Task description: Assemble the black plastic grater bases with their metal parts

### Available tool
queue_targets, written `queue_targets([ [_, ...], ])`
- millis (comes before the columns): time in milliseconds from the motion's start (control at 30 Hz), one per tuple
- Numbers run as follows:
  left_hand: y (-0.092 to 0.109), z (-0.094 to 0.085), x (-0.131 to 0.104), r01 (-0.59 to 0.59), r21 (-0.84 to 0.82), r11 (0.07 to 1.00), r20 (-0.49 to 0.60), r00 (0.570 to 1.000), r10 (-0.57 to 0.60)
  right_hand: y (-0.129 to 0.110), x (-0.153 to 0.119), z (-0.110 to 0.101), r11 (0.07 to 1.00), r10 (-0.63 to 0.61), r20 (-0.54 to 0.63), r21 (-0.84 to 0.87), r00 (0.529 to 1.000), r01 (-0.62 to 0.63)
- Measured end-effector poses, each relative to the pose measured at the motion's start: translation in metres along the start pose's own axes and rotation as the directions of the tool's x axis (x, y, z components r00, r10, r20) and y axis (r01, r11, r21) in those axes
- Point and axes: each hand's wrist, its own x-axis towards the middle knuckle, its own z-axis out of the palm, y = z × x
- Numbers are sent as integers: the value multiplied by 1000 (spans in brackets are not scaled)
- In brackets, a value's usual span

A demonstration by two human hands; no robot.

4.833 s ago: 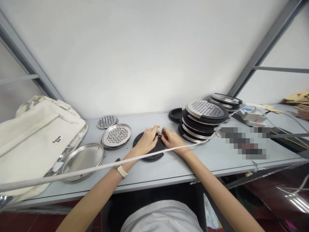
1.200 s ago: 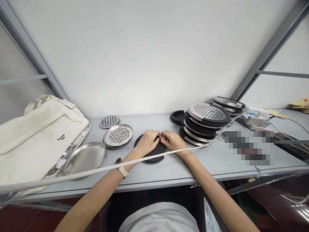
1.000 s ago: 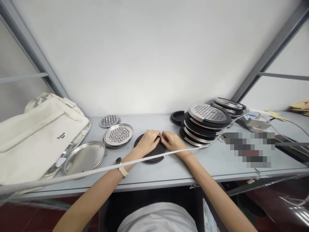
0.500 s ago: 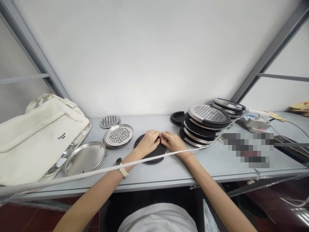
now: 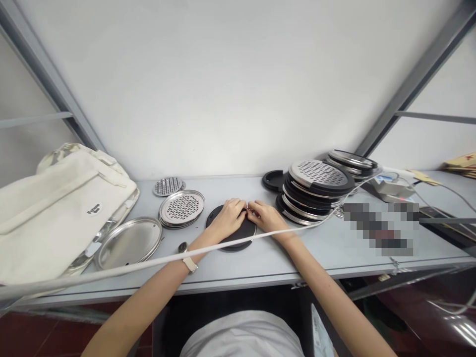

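Observation:
A round black disc [image 5: 241, 232] lies flat on the grey table, with a thin metal rim showing at its right edge. My left hand [image 5: 231, 218] rests over its upper part, fingers bent together at the far right edge. From the right, my right hand [image 5: 265, 216] meets it there, thumb and fingertips pinched. Whatever the fingertips hold is too small to make out. To the left are perforated metal discs [image 5: 182, 208] and a plain metal plate [image 5: 130, 242]. Close on the right rises a stack of black and metal discs [image 5: 316, 191].
A white cable [image 5: 156, 261] crosses above my left forearm and the table front. At the left lies a cream bag [image 5: 63, 208]. Another disc stack [image 5: 351, 161], a black ring piece [image 5: 274, 180] and a grey power box [image 5: 394, 188] are towards the right.
Both hands stay at the disc's far right edge, with barely any finger movement. The whole view has shifted very slightly.

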Motion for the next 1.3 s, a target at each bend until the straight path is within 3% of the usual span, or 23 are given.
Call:
queue_targets([
  [767, 5, -6, 0, -4, -67, 998, -15, 1000, 3, -2, -2, 0, 1000, -13, 25, 18, 1000, 12],
  [1300, 4, -4, -1, 3, 72, 997, 0, 1000, -3, -4, -1, -1, 999, 18, 59, -39, 998, -16],
])
